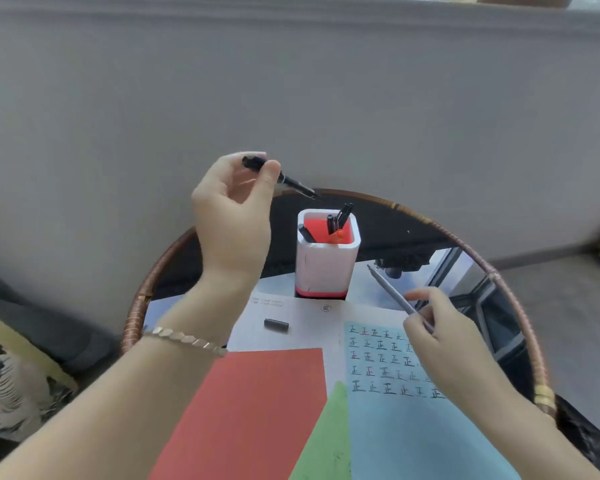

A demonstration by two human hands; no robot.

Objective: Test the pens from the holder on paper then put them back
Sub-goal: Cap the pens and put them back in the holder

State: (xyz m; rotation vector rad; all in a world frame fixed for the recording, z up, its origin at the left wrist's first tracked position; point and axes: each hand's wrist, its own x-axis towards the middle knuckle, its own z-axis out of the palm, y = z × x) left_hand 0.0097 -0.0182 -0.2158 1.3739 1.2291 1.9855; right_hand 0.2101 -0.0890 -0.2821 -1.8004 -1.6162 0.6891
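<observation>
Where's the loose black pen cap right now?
Head view: the black pen cap lies loose on the white paper, near and left of the white pen holder, just beyond the red sheet.

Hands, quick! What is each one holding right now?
Left hand: pinches the black pen.
Right hand: holds the grey pen.

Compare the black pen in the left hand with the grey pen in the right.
The black pen in the left hand is higher than the white holder, tip pointing down-right; the slim grey pen in the right hand is lower, beside it, tip pointing up-left. Both are finger-gripped.
</observation>
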